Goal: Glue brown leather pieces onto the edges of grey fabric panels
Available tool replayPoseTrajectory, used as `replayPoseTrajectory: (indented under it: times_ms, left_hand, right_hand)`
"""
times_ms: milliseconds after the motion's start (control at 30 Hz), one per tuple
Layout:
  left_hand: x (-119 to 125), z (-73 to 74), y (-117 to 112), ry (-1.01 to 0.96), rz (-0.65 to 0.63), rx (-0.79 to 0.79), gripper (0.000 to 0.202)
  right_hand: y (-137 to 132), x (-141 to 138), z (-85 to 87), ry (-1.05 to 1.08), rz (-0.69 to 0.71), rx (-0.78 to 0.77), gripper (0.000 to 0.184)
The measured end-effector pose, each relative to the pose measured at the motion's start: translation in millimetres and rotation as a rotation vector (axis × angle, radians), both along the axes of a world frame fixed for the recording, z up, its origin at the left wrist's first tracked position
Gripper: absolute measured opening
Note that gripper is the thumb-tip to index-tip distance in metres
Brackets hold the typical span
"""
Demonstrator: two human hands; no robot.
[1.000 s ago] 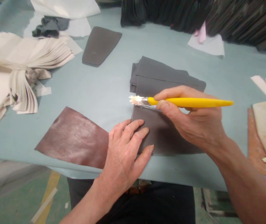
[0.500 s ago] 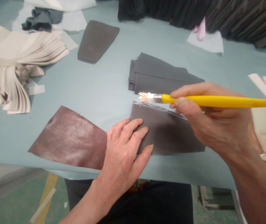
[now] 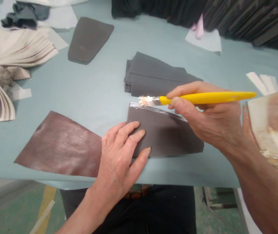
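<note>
My right hand [image 3: 207, 110] grips a yellow-handled paintbrush [image 3: 217, 97], its bristles coated with white, glue-like stuff. The bristles hover at or touch the top left edge of a dark grey-brown panel [image 3: 170, 136], where a shiny wet strip runs along the upper edge. Fingers spread, my left hand [image 3: 121, 149] lies flat on the panel's left part. Under and beside that hand is a reddish-brown leather piece [image 3: 61, 146], its right end hidden. Just beyond the brush, a stack of dark grey pieces [image 3: 158, 71] lies on the table.
On the blue-green table [image 3: 90, 94] lies another dark panel [image 3: 90, 39]. Tied bundles of cream pieces [image 3: 19, 48] are at left, black stacked pieces [image 3: 226, 19] along the back. A stained, glue-crusted container [image 3: 258, 123] stands at right, near white strips [image 3: 263, 83].
The whole view has shifted, so everything sits farther left. The brush stays at the panel's top left edge, its handle angled slightly differently. My left hand remains on the panel.
</note>
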State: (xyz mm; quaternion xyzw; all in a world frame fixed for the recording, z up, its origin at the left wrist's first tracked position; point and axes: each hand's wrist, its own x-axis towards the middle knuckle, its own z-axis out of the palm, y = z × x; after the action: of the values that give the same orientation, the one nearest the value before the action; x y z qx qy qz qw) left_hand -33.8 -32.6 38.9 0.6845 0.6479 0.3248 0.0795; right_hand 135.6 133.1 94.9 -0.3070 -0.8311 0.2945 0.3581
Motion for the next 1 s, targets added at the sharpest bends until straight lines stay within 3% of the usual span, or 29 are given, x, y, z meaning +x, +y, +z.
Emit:
replayPoseTrajectory:
  times_ms: [300, 533, 800, 933, 1000]
  left_hand:
    - [-0.1, -0.5, -0.6, 0.033, 0.010, 0.000, 0.032]
    - [-0.4, 0.3, 0.6, 0.040, 0.015, 0.000, 0.035]
    - [1.0, -1.0, 0.6, 0.033, 0.026, -0.002, 0.031]
    - [-4.1, 4.8, 2.4, 0.019, 0.007, -0.020, 0.024]
    - [-11.6, 10.6, 6.0, 0.011, -0.021, -0.050, 0.026]
  right_hand:
    - [1.7, -6.7, -7.6, -0.045, 0.055, -0.006, 0.008]
    - [-4.4, 41.9, 2.3, -0.098, -0.031, 0.016, 0.005]
    - [-12.0, 111.3, 5.1, -0.156, -0.230, 0.128, 0.012]
    - [-29.1, 122.6, 13.7, -0.140, -0.373, 0.156, 0.011]
    - [-44.2, 117.9, 19.1, -0.120, -0.361, 0.139, 0.009]
